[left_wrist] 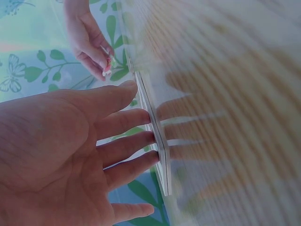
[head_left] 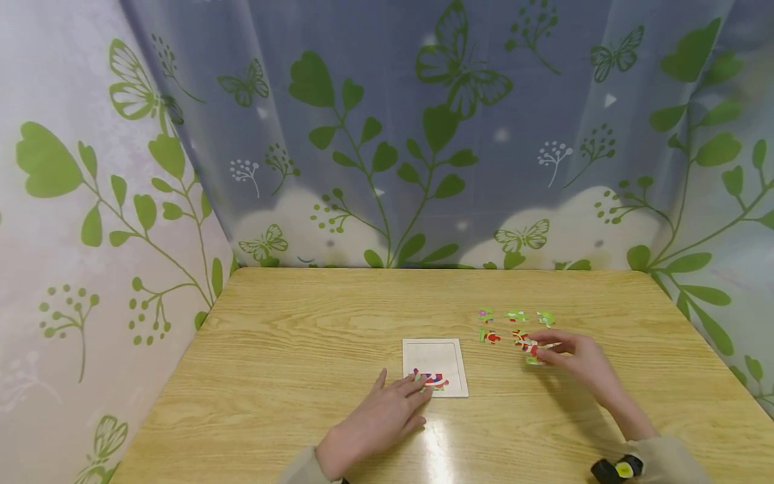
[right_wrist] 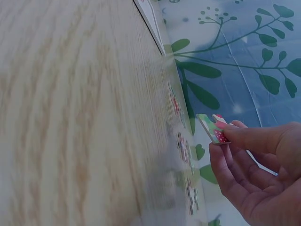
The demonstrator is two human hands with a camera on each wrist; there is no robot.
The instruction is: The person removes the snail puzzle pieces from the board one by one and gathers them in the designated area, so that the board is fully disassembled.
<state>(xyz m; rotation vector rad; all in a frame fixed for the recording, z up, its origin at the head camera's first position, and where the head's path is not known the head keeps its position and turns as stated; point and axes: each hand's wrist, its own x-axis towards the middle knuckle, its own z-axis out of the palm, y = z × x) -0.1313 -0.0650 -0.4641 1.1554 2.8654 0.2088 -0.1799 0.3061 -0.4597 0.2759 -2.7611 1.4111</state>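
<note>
A white puzzle board (head_left: 431, 353) with a raised border lies flat on the table. Joined red, white and purple puzzle pieces (head_left: 437, 380) fill part of its near end. My left hand (head_left: 383, 410) rests its straight fingertips over the board's near left side, covering some of those pieces. Between thumb and fingers, my right hand (head_left: 583, 363) pinches a puzzle piece (right_wrist: 214, 128) printed green, red and white. The right wrist view shows that piece tilted and raised off the table. Beneath and beside the right hand lie other loose pieces, partly hidden by it.
To the right of the board, several loose puzzle pieces (head_left: 491, 337) lie in two rough rows on the wooden table (head_left: 290, 323). Behind the table's far edge hangs a curtain (head_left: 387, 134) printed with leaves and butterflies. A dark band with a yellow spot (head_left: 625, 468) sits by the right sleeve.
</note>
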